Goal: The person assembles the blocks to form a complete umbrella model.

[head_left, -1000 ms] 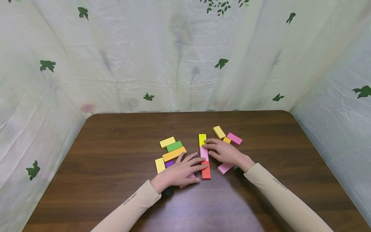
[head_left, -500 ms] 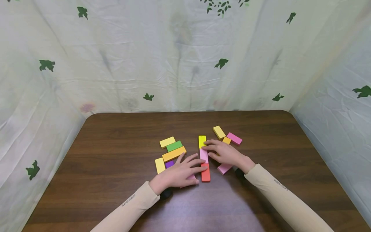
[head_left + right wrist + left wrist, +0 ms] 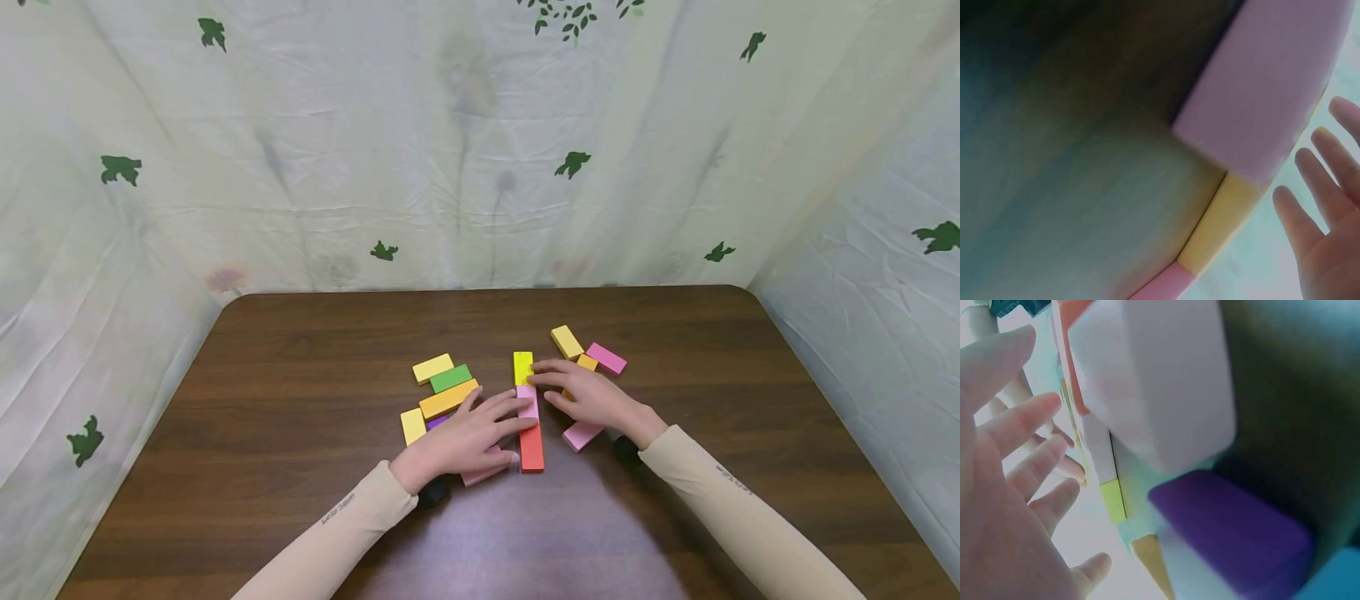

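Observation:
Three flat blocks lie end to end in a straight row in the head view: a bright yellow block (image 3: 522,363), a light pink block (image 3: 527,392) and a red block (image 3: 532,454). My left hand (image 3: 463,440) reaches over from the left, fingers spread, its fingertips at the pink and red blocks. From the right, the fingertips of my right hand (image 3: 596,396) are at the edge of the row, by the yellow and pink blocks. Beneath my left hand sit a purple block (image 3: 1235,531) and another pink block (image 3: 480,477), both partly hidden.
On the left lie a green block (image 3: 451,378), an orange block (image 3: 448,400) and pale yellow blocks (image 3: 432,368). Right of the row are a pale yellow block (image 3: 567,342), a darker pink block (image 3: 606,358), a small orange block (image 3: 587,362) and a pink block (image 3: 581,435).
The row of three blocks has slid slightly toward me. My left hand has shifted a little forward along the row, and my right hand slightly to the right.

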`<state>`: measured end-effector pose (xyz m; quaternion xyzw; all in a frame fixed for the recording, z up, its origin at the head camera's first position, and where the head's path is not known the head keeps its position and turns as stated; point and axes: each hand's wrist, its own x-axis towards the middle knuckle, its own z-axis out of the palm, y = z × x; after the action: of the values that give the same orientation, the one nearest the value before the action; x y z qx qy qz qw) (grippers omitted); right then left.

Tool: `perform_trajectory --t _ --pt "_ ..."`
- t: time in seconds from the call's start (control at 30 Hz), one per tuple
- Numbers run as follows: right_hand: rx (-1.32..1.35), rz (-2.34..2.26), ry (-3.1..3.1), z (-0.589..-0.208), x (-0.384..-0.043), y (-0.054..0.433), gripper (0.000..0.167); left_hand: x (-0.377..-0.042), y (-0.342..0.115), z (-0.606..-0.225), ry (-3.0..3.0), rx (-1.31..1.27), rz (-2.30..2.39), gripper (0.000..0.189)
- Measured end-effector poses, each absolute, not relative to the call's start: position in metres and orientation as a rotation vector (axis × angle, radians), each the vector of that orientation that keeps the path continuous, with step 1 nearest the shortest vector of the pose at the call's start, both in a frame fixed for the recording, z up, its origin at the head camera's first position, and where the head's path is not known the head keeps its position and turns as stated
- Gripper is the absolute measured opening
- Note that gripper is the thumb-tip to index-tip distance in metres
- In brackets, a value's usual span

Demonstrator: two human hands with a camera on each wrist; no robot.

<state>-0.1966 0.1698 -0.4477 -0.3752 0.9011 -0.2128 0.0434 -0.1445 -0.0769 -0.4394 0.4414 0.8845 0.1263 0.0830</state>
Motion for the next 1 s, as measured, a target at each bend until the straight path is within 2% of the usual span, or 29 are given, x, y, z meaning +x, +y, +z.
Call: perform_trajectory --t 0.43,1.0 --pt "-1.039 -0.736 2.773 -0.449 -0.198 0.191 0.036 -0.168 -0.063 -0.438 2.65 1.249 0.299 0.064" --pt "-0.973 -0.695 2.809 -0.45 -0.2 0.211 0.036 -0.174 -0.058 -0.443 2.642 1.178 0.298 0.069"
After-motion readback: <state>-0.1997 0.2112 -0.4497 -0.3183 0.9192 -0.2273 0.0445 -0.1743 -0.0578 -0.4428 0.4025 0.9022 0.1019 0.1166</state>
